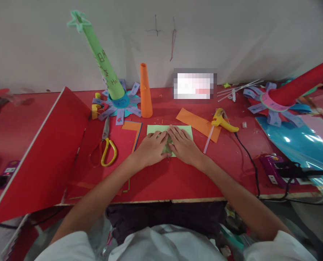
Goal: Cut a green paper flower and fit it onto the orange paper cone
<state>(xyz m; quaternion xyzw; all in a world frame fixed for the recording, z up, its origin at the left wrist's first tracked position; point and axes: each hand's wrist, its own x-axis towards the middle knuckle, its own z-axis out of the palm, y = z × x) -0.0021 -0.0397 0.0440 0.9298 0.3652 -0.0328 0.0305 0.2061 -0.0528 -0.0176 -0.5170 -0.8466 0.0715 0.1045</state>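
Observation:
A light green paper sheet (156,128) lies on the red table in front of me. My left hand (156,146) rests flat on its left half, fingers stretched out. From the other side my right hand (183,144) presses on the sheet, fingers extended and fingertips close to those of the left. A darker green patch (167,148) shows between the hands; I cannot tell whether it is a fold or a shadow. Behind the sheet stands an orange paper cone (146,94). To its right lie an orange paper strip (195,121) and a yellow glue gun (223,120) holding a clear glue stick.
Yellow-handled scissors (108,150) lie left, near a standing red board (45,156). A tall green paper tube (104,63) rises from a petalled base behind. At right are a red paper tube (300,85), blue glossy film (283,139) and a purple power strip (274,168) with cords.

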